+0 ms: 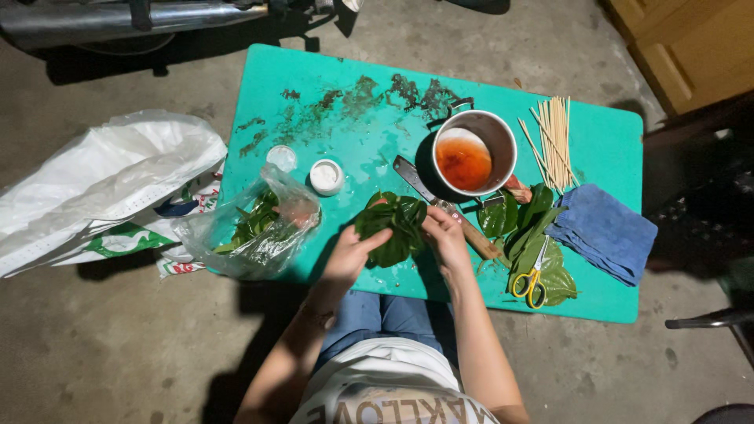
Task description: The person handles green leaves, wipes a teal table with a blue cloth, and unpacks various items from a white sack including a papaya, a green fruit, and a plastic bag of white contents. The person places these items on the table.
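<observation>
A round metal pot of orange-red liquid (473, 152) is standing just beyond the hands on the turquoise plastic table (345, 71), with a wooden-handled knife (446, 206) lying between them. Yellow-handled scissors (532, 279) are resting on loose leaves at the right, near a folded blue cloth (603, 230). The left hand (347, 255) and right hand (445, 233) are both gripping a dark, glossy green leaf bundle (393, 224) above the table's near edge.

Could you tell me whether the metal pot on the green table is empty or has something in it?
It has something in it: the metal pot stands upright on the green table, and an orange-red liquid covers its bottom, well below the rim.
</observation>
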